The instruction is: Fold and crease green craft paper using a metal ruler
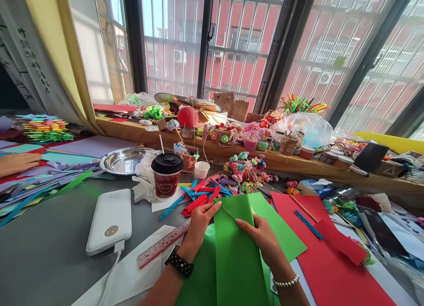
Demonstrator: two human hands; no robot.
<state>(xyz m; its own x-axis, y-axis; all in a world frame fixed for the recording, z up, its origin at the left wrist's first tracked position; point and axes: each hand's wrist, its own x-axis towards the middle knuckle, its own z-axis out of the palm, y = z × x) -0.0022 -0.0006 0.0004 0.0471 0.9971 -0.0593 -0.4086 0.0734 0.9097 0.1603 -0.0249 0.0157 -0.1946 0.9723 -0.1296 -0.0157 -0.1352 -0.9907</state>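
Note:
A sheet of green paper (236,253), with a crease or fold line near its top, is held up between both of my hands. My left hand (198,224), with a dark dotted watch band at the wrist, pinches its upper left corner. My right hand (263,237), wearing a beaded bracelet, grips the right side, thumb on the front and fingers hidden behind. More green paper (281,226) lies behind and below. A clear ruler with red markings (162,244) rests on white paper (132,270) beside my left wrist.
A lidded cup with a straw (166,175), a white power bank with a cable (111,222) and a steel tray (106,164) stand left. Red paper (334,253) lies right. Blue and red folded strips (198,200) sit ahead. Another person's hand (20,164) rests at far left.

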